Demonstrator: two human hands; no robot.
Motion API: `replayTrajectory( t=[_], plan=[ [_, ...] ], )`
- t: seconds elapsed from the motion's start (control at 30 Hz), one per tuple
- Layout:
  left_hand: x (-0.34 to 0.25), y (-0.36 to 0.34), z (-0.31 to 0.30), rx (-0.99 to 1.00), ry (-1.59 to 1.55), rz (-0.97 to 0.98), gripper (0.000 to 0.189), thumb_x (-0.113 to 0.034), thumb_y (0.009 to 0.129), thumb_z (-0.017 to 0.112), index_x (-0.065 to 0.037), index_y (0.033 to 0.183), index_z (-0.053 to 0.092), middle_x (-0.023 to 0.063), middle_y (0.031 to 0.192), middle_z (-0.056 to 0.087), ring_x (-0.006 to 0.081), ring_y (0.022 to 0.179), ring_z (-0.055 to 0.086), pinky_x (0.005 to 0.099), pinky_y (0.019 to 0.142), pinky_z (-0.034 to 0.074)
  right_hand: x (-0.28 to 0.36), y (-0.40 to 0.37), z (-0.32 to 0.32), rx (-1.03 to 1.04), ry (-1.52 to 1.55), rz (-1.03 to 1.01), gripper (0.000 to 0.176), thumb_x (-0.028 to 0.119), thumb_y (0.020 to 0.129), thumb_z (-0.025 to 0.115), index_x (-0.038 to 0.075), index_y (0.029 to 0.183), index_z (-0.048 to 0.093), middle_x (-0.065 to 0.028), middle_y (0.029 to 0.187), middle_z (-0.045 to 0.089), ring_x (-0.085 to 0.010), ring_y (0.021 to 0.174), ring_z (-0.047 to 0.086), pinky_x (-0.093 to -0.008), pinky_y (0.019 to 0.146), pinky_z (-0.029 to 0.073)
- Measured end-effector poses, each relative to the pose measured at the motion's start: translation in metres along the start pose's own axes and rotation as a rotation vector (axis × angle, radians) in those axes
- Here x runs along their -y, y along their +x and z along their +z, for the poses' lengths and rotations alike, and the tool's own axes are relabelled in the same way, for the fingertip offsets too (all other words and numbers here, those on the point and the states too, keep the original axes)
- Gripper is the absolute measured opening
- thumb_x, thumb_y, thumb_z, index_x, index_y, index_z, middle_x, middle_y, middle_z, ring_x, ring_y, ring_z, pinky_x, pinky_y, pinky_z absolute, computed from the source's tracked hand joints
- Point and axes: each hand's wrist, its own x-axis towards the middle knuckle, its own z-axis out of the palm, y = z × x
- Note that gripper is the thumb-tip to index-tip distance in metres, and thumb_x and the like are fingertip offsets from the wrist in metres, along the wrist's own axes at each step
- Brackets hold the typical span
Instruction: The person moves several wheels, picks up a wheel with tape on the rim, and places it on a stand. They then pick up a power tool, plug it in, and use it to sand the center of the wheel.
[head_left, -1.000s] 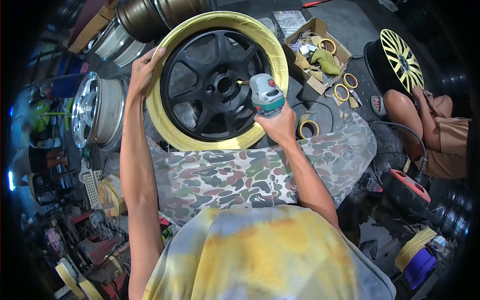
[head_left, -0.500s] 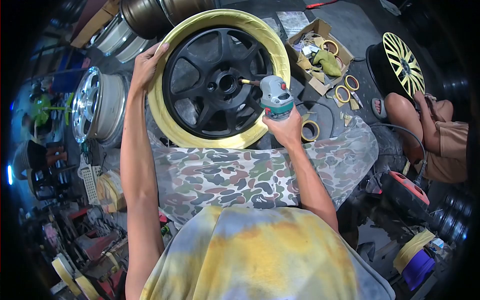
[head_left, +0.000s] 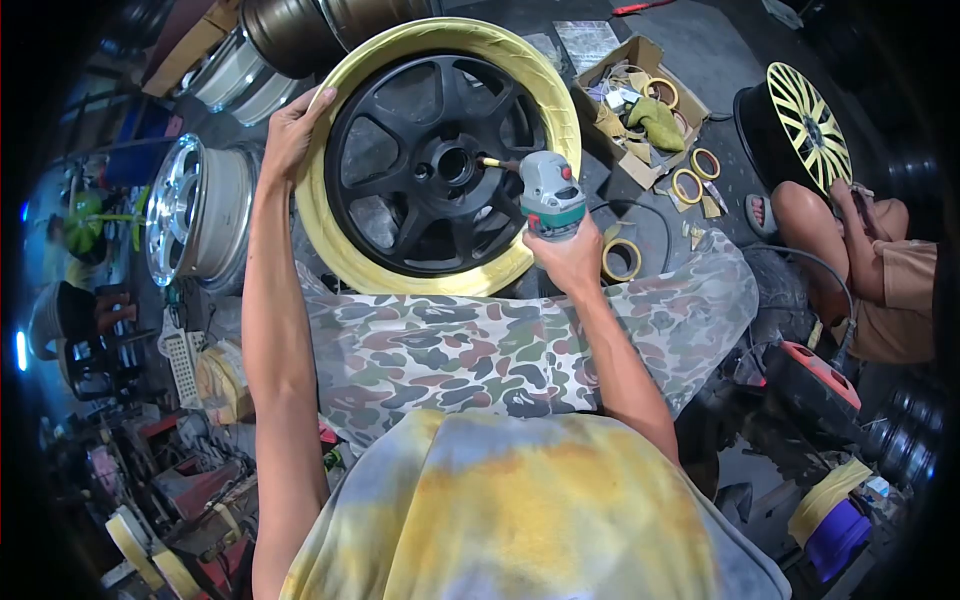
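A black spoked car wheel lies in front of me, its wide lip wrapped in yellow masking tape. My left hand is closed on the taped lip at the upper left. In my right hand is a grey and green power drill, pointing left over the spokes. Its slim bit, partly yellow with a dark tip, reaches a bolt hole beside the wheel's centre bore. How deep the tip sits cannot be made out. Camouflage cloth covers my lap below the wheel.
A cardboard box of scraps and tape rolls stands right of the wheel, with more tape rolls beside it. At the right, another person sits by a yellow-masked wheel. A chrome wheel stands at left.
Both hands, the drill and the wheel hold almost the same positions. The view has shifted very slightly.
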Motion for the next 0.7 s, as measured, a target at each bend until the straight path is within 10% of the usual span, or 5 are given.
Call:
replayTrajectory(
  t=[0.7],
  plan=[
    [0.0035,0.0017,-0.0009,-0.026,0.004,-0.023,0.045,-0.035,0.094,0.074,-0.003,0.126,0.071,0.0015,0.108,0.071,0.0088,0.094,0.061,0.0224,0.086,0.047,0.0029,-0.005,0.0003,0.019,-0.007,-0.027,0.065,0.024,0.063,0.085,-0.006,0.114,0.059,-0.0225,0.099,0.073,-0.0372,0.092,0.072,-0.0427,0.086,0.055]
  ],
)
